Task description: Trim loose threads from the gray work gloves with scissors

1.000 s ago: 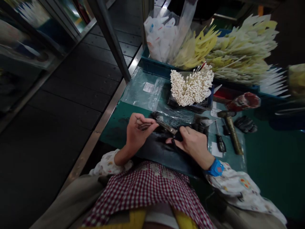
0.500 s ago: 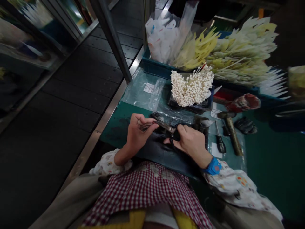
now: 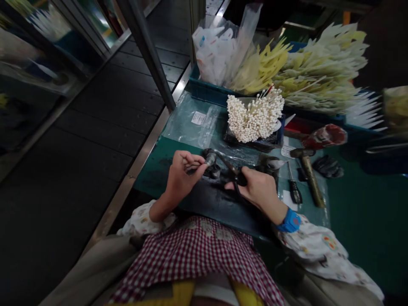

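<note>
Dark-handled scissors [image 3: 233, 171] are in my right hand [image 3: 259, 189], with fingers and thumb in the handles. Their blades are spread and point up and left. My left hand [image 3: 187, 172] is closed in a pinch, thumb against fingertips; whatever it holds is too small to make out. Right beside those fingertips, small dark and grey roundish pieces [image 3: 213, 170] sit on the table. Beneath both hands lies a dark sheet [image 3: 216, 204] at the table's front edge. A bunch of white-tipped stems [image 3: 253, 119] rests in a small dark tray beyond the hands.
To the right lie a hammer [image 3: 310, 180], a screwdriver [image 3: 295, 189] and a red container [image 3: 328, 136]. Blue crates hold pale green petal-like pieces [image 3: 321, 72], yellow strips [image 3: 274, 63] and a bag of white pieces [image 3: 215, 55]. A metal post [image 3: 149, 55] stands at the left.
The scissors have moved slightly right and away from my left fingertips, and their blades have opened. My left hand has shifted a little to the left, still pinched.
</note>
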Tool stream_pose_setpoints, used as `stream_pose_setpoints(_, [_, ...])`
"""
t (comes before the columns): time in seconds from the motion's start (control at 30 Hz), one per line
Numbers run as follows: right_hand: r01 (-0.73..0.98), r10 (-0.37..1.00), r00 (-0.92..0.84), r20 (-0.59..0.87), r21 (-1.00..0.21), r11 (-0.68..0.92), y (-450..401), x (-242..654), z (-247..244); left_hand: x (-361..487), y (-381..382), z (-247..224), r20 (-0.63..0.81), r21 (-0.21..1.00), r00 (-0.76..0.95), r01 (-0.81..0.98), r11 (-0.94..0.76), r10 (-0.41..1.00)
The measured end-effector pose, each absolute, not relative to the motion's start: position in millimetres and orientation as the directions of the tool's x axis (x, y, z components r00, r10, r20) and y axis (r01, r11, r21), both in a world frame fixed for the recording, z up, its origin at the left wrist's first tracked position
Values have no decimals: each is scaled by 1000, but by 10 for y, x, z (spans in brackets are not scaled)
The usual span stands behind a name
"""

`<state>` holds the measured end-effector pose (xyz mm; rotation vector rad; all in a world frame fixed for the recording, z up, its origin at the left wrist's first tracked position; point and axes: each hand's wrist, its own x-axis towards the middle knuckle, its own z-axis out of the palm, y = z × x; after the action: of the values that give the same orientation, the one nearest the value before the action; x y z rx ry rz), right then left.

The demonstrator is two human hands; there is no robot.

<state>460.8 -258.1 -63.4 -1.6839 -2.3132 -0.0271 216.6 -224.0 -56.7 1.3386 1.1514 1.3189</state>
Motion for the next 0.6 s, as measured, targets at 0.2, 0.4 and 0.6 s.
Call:
stream_pose_setpoints(0.2, [950,962,-192,195,-208,231,-2643,4540,-614,2155,-2186,-595,30,967,-11,-252,-32,999])
stream_pose_setpoints(0.4, [954,937,-217,273,-143,263,-2687,4336,-658,2252,-2231,-617,-56,928,-16,-369,46,998])
stream_pose_setpoints(0.6, [958,908,-259,329,-33,285,-2654,4321,-654,2273,-2250,-644,61,948,-30,-312,-68,998])
